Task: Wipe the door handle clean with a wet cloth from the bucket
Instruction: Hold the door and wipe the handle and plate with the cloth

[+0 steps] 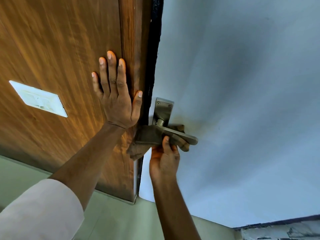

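Observation:
A metal lever door handle (188, 138) with its screwed backplate (163, 109) sits on the pale blue-grey door (233, 101). A brownish checked cloth (147, 137) is wrapped around the lever near its neck. My right hand (164, 161) grips the cloth from below, thumb pressed on it against the lever. My left hand (116, 94) lies flat, fingers spread, on the wooden panel (60, 49) beside the door's dark edge. No bucket is in view.
A white switch plate (39, 99) is set in the wooden panel at left. Pale green floor (112, 219) lies below. A rough grey and white strip (280, 230) shows at the bottom right corner.

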